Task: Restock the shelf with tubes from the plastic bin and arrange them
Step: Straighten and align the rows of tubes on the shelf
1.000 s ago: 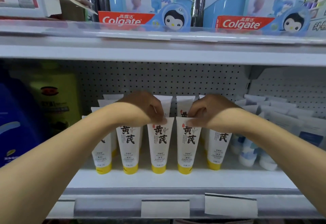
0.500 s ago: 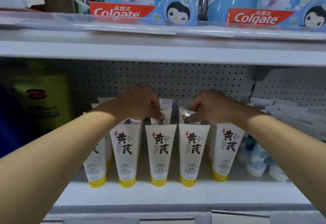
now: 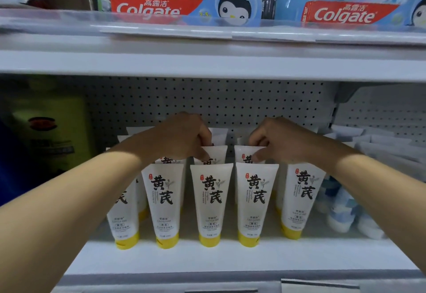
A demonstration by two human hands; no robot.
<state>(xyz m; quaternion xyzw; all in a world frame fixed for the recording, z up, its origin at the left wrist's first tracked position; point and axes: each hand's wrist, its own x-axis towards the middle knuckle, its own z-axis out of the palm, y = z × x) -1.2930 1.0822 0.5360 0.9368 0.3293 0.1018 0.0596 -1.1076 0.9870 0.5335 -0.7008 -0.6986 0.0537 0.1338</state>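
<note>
Reaching into the lower shelf [image 3: 207, 258], both hands work in the second row of white tubes with yellow caps: the left hand [image 3: 184, 138] pinches the crimped top of the second-row tube at centre [image 3: 215, 154], and the right hand [image 3: 274, 141] pinches the top of its neighbour at 3 o'clock [image 3: 245, 155]; the two hands are apart, with a gap between them. A front row of five tubes [image 3: 211, 202] stands cap-down just before them at 6 o'clock, covering the lower parts of the held tubes, and each forearm crosses an outer tube of that row. More tube tops show at 12 o'clock against the perforated back panel [image 3: 230, 103]. Each front tube bears large black characters "黄芪" with a small red seal (the fine print lower down is too small to read). At 9 o'clock stands a blurred green container [image 3: 53, 131] and something blue at the picture's edge; at 3 o'clock lies a cluster of white and blue tubes [image 3: 343, 209], their labels unreadable. On the upper shelf [image 3: 207, 62], at 12 o'clock, sit red Colgate boxes [image 3: 149, 9] printed "Colgate" and "高露洁", joined to blue packaging with a cartoon penguin [image 3: 235, 4]. Price-tag holders [image 3: 320, 285] line the front edge at 6 o'clock, their faces blank from here.
</note>
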